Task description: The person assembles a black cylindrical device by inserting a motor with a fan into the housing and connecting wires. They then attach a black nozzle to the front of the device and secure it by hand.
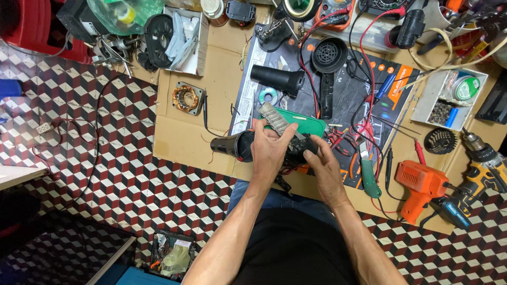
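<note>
Over cardboard | left hand [269, 150], right hand [323, 168] hide dryer body [232, 145] | heater core [277, 122] protrudes

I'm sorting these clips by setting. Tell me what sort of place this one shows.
Most likely a small appliance repair spot set up on the floor. A cardboard work surface holds scattered tools: an orange soldering gun, a cordless drill, and a hair dryer body being worked on by both hands.
</note>
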